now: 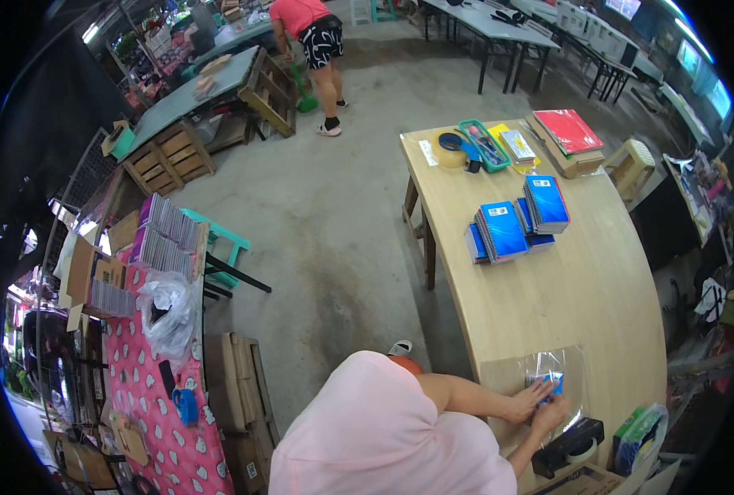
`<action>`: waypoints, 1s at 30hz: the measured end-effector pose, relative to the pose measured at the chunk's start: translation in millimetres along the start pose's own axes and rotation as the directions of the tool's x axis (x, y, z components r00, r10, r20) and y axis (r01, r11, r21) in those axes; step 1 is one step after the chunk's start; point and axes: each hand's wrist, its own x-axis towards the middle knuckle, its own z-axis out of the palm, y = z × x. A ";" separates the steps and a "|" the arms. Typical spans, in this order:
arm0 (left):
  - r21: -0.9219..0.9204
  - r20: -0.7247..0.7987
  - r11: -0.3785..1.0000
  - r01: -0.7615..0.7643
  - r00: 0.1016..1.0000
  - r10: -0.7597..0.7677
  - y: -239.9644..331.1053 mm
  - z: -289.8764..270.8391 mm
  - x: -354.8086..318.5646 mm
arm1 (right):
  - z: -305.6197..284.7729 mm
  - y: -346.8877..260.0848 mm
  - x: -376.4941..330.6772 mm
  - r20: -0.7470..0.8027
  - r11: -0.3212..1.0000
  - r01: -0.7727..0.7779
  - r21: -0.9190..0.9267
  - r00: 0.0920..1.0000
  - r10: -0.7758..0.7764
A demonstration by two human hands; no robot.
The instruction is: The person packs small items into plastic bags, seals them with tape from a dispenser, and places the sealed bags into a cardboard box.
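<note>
On the wooden table (pixel 573 305), a blue notebook (pixel 555 379) lies in a clear plastic bag (pixel 576 363). My left hand (pixel 531 401) rests over the covered notebook with its fingers stretched out. Close beside it, my right hand (pixel 550 415) has bent fingers that pinch the plastic near the notebook's lower edge. Both hands partly hide the notebook. A black tape dispenser (pixel 566 448) with a pale roll stands just nearer than my right hand. Farther up the table, blue spiral notebooks (pixel 503 231) are piled in several stacks.
Toward the table's far end are a green basket (pixel 484 146) of pens, tape rolls (pixel 449 150) and a red pack (pixel 566 132). An open carton (pixel 581 481) stands at the near edge. To the left, a pink-covered table (pixel 161 404) bears stacked books. Another person (pixel 322 58) bends beyond.
</note>
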 end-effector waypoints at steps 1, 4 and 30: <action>0.019 -0.006 1.000 0.017 1.000 -0.017 0.8 2.8 0.7 | 1.4 -0.6 -1.5 0.006 1.000 0.008 -0.014 1.000 -0.008; -0.175 0.009 0.984 -0.025 1.000 0.027 0.3 -2.6 -2.1 | 2.4 -1.0 -6.6 0.051 0.994 -0.055 -0.092 0.997 0.060; -0.015 -0.032 0.884 -0.467 0.884 0.466 -76.7 -94.3 15.8 | -44.4 -9.3 -96.6 -0.259 0.918 -0.203 0.342 0.918 0.299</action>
